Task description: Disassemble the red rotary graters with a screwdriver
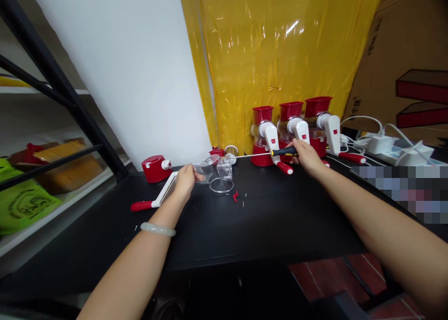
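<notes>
Evidently, the left hand (185, 182) grips one clear housing (213, 168) and the right hand (308, 157) one screwdriver (283, 152) (three grinders (293, 124) stand nearby).

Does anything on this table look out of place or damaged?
Nothing looks clearly damaged or spilled. Small shiny bits and a red piece lie scattered near the clear body, and a crank lies loose at left, while the three grinders at right have theirs fitted.

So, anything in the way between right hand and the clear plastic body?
Nothing visible: only the screwdriver reaches from right hand toward clear body. Nearest red grinder stands behind the shaft; small red piece lies nearer the camera.
</notes>
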The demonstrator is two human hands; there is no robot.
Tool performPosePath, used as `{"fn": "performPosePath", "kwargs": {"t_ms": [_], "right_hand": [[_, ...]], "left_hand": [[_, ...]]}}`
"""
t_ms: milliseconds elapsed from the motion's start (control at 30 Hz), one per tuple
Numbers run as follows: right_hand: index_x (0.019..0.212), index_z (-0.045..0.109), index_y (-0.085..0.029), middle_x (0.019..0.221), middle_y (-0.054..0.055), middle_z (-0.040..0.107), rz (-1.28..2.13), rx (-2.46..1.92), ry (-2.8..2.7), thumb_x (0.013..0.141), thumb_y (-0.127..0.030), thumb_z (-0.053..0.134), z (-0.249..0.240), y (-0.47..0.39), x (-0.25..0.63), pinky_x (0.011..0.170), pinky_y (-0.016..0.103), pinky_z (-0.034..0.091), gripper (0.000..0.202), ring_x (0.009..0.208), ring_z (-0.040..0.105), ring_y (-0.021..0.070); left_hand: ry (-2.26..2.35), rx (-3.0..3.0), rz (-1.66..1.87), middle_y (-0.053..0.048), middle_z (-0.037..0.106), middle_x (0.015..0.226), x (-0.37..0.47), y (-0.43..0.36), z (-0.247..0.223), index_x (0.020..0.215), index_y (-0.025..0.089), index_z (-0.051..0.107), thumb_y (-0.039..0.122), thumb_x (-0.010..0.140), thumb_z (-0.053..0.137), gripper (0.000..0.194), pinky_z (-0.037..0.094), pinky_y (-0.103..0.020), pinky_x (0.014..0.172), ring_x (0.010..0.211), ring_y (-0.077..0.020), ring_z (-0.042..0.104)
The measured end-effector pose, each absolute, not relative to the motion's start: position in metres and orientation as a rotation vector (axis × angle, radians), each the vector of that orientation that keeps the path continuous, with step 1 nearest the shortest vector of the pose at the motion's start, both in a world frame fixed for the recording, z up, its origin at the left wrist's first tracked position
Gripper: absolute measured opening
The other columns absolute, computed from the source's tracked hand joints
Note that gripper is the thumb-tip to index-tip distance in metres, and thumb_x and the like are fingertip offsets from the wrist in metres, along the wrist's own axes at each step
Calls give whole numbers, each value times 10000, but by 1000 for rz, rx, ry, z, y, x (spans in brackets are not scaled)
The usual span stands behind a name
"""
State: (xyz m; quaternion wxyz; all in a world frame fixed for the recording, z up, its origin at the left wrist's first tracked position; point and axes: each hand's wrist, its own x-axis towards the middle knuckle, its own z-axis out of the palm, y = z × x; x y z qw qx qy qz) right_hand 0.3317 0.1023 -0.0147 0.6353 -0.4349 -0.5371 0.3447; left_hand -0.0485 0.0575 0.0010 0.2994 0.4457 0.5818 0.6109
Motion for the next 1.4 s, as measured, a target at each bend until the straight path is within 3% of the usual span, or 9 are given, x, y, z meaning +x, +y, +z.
{"fn": "performPosePath", "kwargs": {"t_ms": [133, 233, 367, 533, 767, 900, 1067, 1200, 1400], "right_hand": [[803, 594, -237, 523, -56, 516, 957, -911, -1080, 767, -287, 642, -12, 97, 329, 466, 244, 459, 78, 418, 455, 101], [820, 580, -243, 655, -46, 589, 1096, -801, -1016, 681, -198, 625, -8, 92, 327, 494, 246, 484, 152, 501, 538, 112], [789, 569, -233, 671, -21, 592, 1070, -811, -1036, 779, -354, 620, -6, 93, 327, 485, 259, 488, 131, 513, 557, 126], [735, 552, -235, 480, -32, 479, 870, -1020, -1122, 861, -669, 503, -12, 101, 329, 441, 281, 469, 454, 395, 458, 124], [800, 572, -244, 512, -60, 499, 966, -962, -1063, 775, -287, 643, -11, 95, 327, 449, 237, 442, 87, 408, 421, 96], [836, 561, -255, 681, -48, 598, 1111, -808, -1000, 634, -161, 603, -3, 86, 326, 511, 253, 486, 226, 516, 541, 116], [836, 562, -252, 685, -22, 605, 1098, -825, -1045, 757, -369, 607, -1, 88, 327, 520, 287, 490, 149, 542, 572, 148], [792, 564, -248, 478, -45, 454, 962, -942, -1115, 845, -685, 474, -8, 98, 329, 464, 309, 457, 449, 397, 453, 142], [783, 608, -241, 401, -71, 378, 950, -977, -1156, 824, -415, 633, -11, 96, 326, 427, 269, 409, 180, 358, 353, 114]], "left_hand": [[1526, 1182, 1616, -6, 573, 423, -49, 58, 1, 678, 206, 492, 237, 856, 403, 201, 509, -312, 545, 437, -200, 584], [1528, 1180, 1621, 2, 566, 413, -48, 58, 1, 668, 206, 490, 232, 860, 401, 213, 496, -296, 528, 422, -190, 571], [1514, 1162, 1628, 12, 551, 409, -47, 58, 1, 662, 209, 495, 214, 851, 402, 210, 494, -290, 527, 424, -186, 573], [1517, 1155, 1629, 6, 557, 419, -47, 58, 2, 651, 207, 499, 228, 862, 410, 230, 503, -304, 544, 422, -187, 563], [1514, 1171, 1631, 4, 560, 425, -48, 58, 1, 649, 207, 502, 215, 858, 410, 229, 503, -306, 552, 430, -189, 568], [1519, 1173, 1621, 0, 562, 431, -47, 57, 1, 653, 205, 511, 238, 861, 419, 229, 517, -326, 572, 443, -199, 577], [1516, 1150, 1631, 5, 558, 432, -48, 58, 1, 663, 206, 514, 240, 849, 432, 206, 527, -332, 585, 445, -198, 580], [1532, 1149, 1629, 4, 565, 443, -49, 59, 0, 668, 202, 522, 247, 838, 453, 189, 534, -345, 601, 462, -206, 595], [1539, 1154, 1634, 5, 558, 432, -50, 60, 0, 672, 204, 505, 236, 843, 416, 196, 522, -333, 579, 435, -197, 574]]}}
